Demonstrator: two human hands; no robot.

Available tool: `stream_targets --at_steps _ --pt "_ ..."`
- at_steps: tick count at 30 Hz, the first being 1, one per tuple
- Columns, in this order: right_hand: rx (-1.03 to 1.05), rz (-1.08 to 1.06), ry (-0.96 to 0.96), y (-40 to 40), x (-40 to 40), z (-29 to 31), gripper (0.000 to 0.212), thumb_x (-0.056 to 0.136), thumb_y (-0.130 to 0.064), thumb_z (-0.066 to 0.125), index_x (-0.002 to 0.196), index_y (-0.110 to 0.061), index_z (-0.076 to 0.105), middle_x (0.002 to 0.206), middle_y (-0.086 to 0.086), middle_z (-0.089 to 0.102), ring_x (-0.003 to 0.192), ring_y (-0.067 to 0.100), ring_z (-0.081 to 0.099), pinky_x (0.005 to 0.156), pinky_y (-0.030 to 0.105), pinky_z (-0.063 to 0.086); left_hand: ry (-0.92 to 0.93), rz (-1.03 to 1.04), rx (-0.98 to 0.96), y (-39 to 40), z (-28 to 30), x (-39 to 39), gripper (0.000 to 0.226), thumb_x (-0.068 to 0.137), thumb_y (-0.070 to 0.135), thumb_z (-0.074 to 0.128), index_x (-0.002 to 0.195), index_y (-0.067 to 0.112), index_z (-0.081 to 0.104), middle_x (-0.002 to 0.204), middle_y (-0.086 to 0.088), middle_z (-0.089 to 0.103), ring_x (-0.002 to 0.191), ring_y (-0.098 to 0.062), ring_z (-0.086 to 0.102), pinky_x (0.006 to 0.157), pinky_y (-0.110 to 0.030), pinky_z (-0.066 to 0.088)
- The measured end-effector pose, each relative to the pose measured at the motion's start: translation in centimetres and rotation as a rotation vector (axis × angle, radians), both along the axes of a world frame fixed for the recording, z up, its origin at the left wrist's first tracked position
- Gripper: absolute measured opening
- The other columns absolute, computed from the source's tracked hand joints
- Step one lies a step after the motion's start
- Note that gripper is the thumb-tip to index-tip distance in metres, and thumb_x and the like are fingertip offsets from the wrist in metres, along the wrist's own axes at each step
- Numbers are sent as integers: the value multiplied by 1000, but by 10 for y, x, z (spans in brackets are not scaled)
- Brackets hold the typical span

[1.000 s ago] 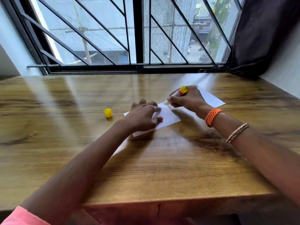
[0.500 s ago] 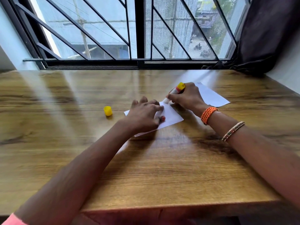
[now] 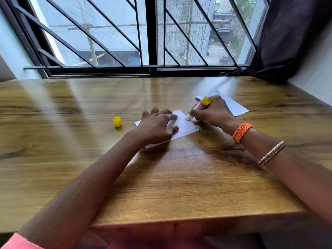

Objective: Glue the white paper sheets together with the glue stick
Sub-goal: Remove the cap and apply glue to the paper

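A white paper sheet (image 3: 183,127) is being held flat near the middle of the frame by the left hand (image 3: 156,127), its fingers spread and pressing down. Bare wooden table (image 3: 170,186) is lying all around the sheet. The glue stick (image 3: 198,106), a white tube with a yellow end, is being gripped by the right hand (image 3: 213,114), tilted, its tip touching the sheet's right edge. A second sheet (image 3: 233,106) is lying partly under that hand. A round yellow cap (image 3: 117,121) is standing to the left.

two paper sheets (image 3: 185,126) (white), one glue stick (image 3: 198,107), one yellow cap (image 3: 117,121), two bracelets (image 3: 242,132)
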State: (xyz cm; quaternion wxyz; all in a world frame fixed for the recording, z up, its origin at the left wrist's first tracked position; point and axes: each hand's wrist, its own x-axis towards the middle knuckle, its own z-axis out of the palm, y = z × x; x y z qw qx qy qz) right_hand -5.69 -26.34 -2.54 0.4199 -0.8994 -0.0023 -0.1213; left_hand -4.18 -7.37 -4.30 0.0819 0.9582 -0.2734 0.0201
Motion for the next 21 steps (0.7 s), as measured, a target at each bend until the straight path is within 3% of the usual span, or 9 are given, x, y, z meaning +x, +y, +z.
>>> stream_targets --at_steps 4,7,9,12,21 --pt "-14 15 20 -1 -8 4 10 68 -16 70 59 -17 75 66 8 74 64 15 66 94 31 51 -4 9 -1 0 -1 0 48 90 46 43 136 32 42 144 10 40 125 -24 32 95 -42 22" --pt "-62 7 38 -1 -13 9 8 66 -17 70 59 -14 74 61 10 71 50 12 60 72 27 55 -9 16 -3 0 -3 1 48 90 47 42 135 32 42 144 11 39 125 -24 32 94 -42 22" --pt "-131 -6 31 1 -15 13 10 66 -18 71 65 -8 74 58 9 69 46 8 57 52 21 50 -12 16 -4 -1 -4 1 47 90 47 42 135 33 42 144 11 39 125 -24 32 91 -41 22" --pt "-193 -24 33 4 -17 18 15 67 -18 72 66 -3 72 49 5 62 37 3 50 38 13 40 -12 16 -3 -1 -5 2 47 90 47 41 135 33 42 145 11 39 125 -24 32 89 -40 21" --pt "-198 -20 161 0 -21 26 16 67 -16 71 58 -4 66 31 -6 54 30 2 52 32 9 33 -22 16 2 0 -6 2 46 90 48 41 134 34 42 144 11 40 124 -24 33 89 -40 21"
